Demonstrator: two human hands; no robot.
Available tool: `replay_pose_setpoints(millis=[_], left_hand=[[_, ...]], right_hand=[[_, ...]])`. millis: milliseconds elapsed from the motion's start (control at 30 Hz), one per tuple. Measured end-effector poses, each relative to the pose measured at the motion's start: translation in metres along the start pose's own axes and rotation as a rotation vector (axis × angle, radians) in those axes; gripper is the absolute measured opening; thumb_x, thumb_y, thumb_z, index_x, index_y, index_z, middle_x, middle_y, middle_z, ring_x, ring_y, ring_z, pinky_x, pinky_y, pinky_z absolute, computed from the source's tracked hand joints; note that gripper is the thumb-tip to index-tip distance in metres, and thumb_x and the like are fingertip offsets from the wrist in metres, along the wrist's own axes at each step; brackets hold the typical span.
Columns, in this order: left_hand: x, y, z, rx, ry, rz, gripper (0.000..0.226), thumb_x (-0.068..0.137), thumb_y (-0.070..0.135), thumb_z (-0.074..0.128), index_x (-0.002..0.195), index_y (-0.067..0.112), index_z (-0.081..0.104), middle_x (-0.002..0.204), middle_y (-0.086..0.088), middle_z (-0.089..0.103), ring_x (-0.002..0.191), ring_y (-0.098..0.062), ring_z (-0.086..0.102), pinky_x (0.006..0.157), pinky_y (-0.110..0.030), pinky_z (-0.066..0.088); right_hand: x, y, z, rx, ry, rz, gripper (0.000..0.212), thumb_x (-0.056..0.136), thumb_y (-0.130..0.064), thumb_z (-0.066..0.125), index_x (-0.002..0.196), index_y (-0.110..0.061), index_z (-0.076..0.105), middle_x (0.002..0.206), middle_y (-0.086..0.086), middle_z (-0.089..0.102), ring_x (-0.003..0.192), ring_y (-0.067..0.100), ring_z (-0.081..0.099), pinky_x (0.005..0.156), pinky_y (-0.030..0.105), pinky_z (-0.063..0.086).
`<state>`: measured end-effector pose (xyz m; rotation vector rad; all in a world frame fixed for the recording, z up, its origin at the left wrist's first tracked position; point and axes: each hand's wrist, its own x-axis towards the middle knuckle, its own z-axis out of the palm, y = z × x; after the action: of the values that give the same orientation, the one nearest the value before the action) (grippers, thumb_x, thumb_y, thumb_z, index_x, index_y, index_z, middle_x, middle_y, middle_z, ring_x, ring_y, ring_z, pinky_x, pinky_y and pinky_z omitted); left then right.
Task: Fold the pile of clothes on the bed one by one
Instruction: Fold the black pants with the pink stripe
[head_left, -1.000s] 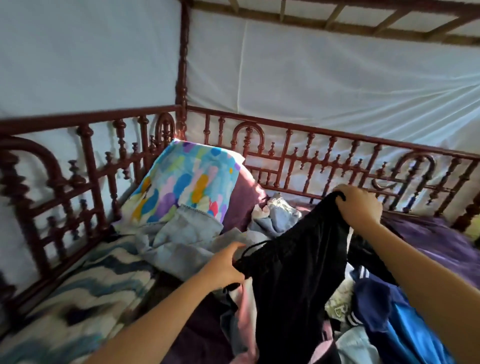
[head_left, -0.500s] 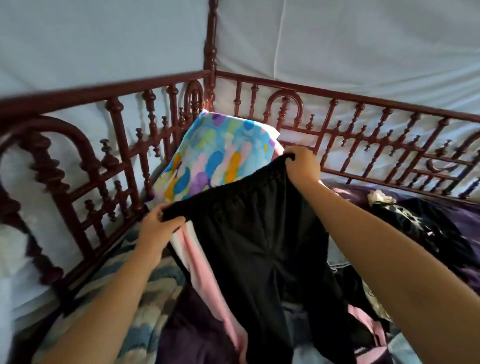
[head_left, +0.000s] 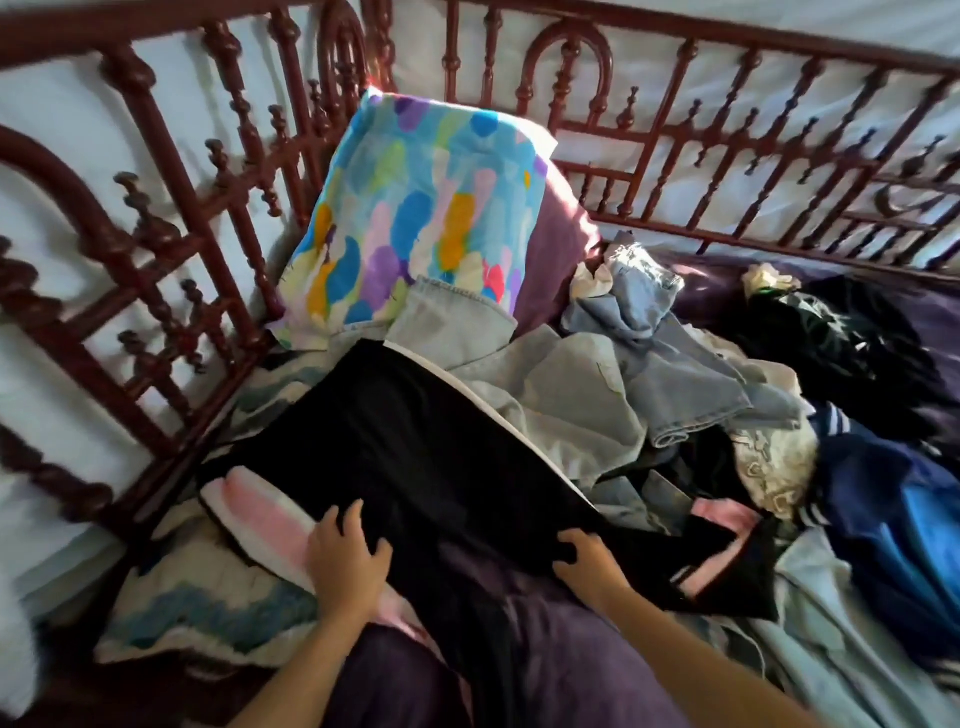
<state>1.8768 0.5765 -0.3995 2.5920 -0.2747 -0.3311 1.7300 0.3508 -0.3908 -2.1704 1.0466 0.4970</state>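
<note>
Fingers (head_left: 347, 519) of the left hand (head_left: 349, 558) are spread and lie flat on the black garment (head_left: 415, 457), near its left edge. Judged purpose: to pin the cloth and smooth it before a fold.

Right hand (head_left: 589, 569) sits on the same garment's near edge. Its fingers are bent at the knuckles, tips on the cloth. Whether they pinch a fold or only press cannot be told.

Garment position: laid out on the bed (head_left: 711, 275), front left, running diagonally from the hands up toward the pillow (head_left: 426, 208). It lies apart from most of the pile (head_left: 727, 441), so it is taken as the single piece in hand. No fold is visible in it yet.

Pink-and-white bands show along its left and right edges. It is unclear whether they are trim or a separate piece underneath.

Surroundings:
- Denim (head_left: 587, 400) is heaped just beside the garment's upper right edge, touching it.
- Blue garment (head_left: 893, 509) and a dark one (head_left: 852, 343) lie further right, unfolded.
- Quilt (head_left: 208, 618) with a wavy blue pattern lies under the garment's left side.
- Rail (head_left: 171, 218) closes off the left and the back.

Obstructions, as a judgement: the far end rests partly on the denim, so the surface there is uneven. The rail leaves little room on the left for spreading the cloth.
</note>
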Motion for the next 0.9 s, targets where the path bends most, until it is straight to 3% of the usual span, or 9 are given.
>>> replay_pose_setpoints(millis=[100, 233, 433, 700, 833, 900], left_hand=[[-0.019, 0.002, 0.031, 0.204, -0.152, 0.209, 0.047, 0.086, 0.022, 0.061, 0.132, 0.010, 0.052, 0.141, -0.015, 0.044, 0.133, -0.031, 0.035, 0.107, -0.039, 0.029], [-0.026, 0.010, 0.053, 0.408, -0.316, 0.352, 0.046, 0.094, 0.038, 0.044, 0.139, 0.028, 0.039, 0.145, 0.008, 0.036, 0.135, -0.015, 0.029, 0.107, -0.027, 0.027], [-0.022, 0.052, 0.072, 0.401, -0.400, 0.495, 0.045, 0.095, 0.036, 0.044, 0.139, 0.026, 0.038, 0.142, 0.007, 0.038, 0.133, -0.015, 0.031, 0.105, -0.028, 0.031], [-0.002, 0.124, 0.096, 0.451, -0.455, 0.741, 0.046, 0.094, 0.032, 0.045, 0.138, 0.022, 0.038, 0.142, 0.003, 0.037, 0.130, -0.018, 0.033, 0.100, -0.030, 0.035], [-0.003, 0.150, 0.117, 0.529, -0.467, 0.850, 0.048, 0.093, 0.029, 0.043, 0.140, 0.021, 0.036, 0.143, 0.002, 0.036, 0.130, -0.020, 0.033, 0.100, -0.031, 0.034], [-0.011, 0.162, 0.131, 0.566, -0.479, 0.900, 0.049, 0.094, 0.028, 0.042, 0.141, 0.020, 0.034, 0.144, 0.000, 0.034, 0.131, -0.022, 0.031, 0.101, -0.033, 0.033]], right_hand=[[-0.023, 0.048, 0.037, 0.118, -0.036, 0.157, 0.039, 0.094, -0.019, 0.051, 0.132, -0.010, 0.047, 0.130, 0.014, 0.047, 0.117, 0.025, 0.051, 0.090, 0.023, 0.040], [-0.042, 0.082, 0.051, 0.239, 0.041, 0.296, 0.033, 0.094, -0.019, 0.049, 0.125, -0.008, 0.053, 0.125, 0.013, 0.055, 0.115, 0.027, 0.053, 0.090, 0.026, 0.042], [-0.057, 0.121, 0.024, 0.217, 0.116, 0.390, 0.050, 0.087, -0.014, 0.057, 0.135, -0.014, 0.042, 0.133, 0.013, 0.046, 0.118, 0.025, 0.051, 0.088, 0.023, 0.039], [-0.050, 0.139, -0.016, 0.182, 0.269, 0.411, 0.050, 0.086, -0.011, 0.052, 0.135, -0.016, 0.044, 0.137, 0.008, 0.046, 0.126, 0.024, 0.042, 0.097, 0.025, 0.033], [-0.045, 0.153, -0.022, 0.035, 0.290, 0.364, 0.051, 0.089, -0.016, 0.053, 0.138, -0.021, 0.041, 0.139, 0.002, 0.043, 0.128, 0.023, 0.038, 0.102, 0.029, 0.035], [-0.041, 0.167, -0.028, -0.153, 0.263, 0.304, 0.051, 0.092, -0.020, 0.050, 0.141, -0.024, 0.035, 0.140, 0.001, 0.038, 0.130, 0.022, 0.034, 0.103, 0.031, 0.034]])
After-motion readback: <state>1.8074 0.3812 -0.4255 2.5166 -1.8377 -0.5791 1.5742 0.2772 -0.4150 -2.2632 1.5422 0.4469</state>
